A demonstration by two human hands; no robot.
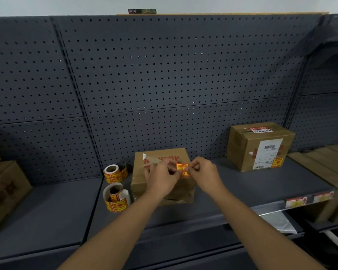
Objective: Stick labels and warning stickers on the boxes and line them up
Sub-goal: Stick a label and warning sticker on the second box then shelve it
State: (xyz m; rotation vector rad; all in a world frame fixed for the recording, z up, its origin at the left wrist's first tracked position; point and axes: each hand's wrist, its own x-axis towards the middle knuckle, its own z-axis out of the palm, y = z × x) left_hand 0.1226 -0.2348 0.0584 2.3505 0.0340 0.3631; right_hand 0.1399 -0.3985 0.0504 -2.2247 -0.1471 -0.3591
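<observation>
Dark grey metal shelf (252,190) carries everything here. On the right, well apart from the hands, sits the finished brown cardboard box with the white shipping label (260,147), orange sticker already on its front; in the middle is the smaller taped brown cardboard box with red lettering (160,172), no sticker on it that I can see. Just beside that one are two rolls of orange-and-yellow warning stickers (115,190), tails unwinding; easy to knock off the shelf edge with an elbow. Left hand (161,178) and right hand (204,173) both pinch the small orange-and-yellow warning sticker (182,168), held over the middle box; looks like peeling or lining up. My worry: it folds onto itself, sticks to a finger, or goes down crooked over the wrinkly clear tape and lifts later.
</observation>
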